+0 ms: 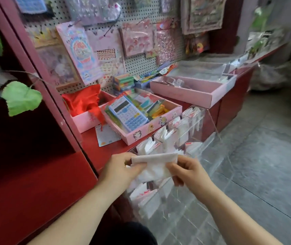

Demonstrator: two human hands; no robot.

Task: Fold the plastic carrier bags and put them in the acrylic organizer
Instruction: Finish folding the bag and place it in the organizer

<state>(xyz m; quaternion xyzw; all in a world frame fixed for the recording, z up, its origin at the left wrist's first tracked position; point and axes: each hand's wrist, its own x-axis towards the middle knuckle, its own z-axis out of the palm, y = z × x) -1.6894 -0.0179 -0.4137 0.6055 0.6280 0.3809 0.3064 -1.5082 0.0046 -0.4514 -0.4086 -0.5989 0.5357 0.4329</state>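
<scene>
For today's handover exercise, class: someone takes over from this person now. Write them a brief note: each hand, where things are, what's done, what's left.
Left hand and right hand each pinch one end of a white carrier bag, partly folded, held just in front of the acrylic organizer.
Done: folded bags stand in several compartments.
Left: finish this fold, then slot the bag in.

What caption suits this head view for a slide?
Left hand and right hand fold a white plastic bag over an acrylic organizer holding folded bags.
</scene>
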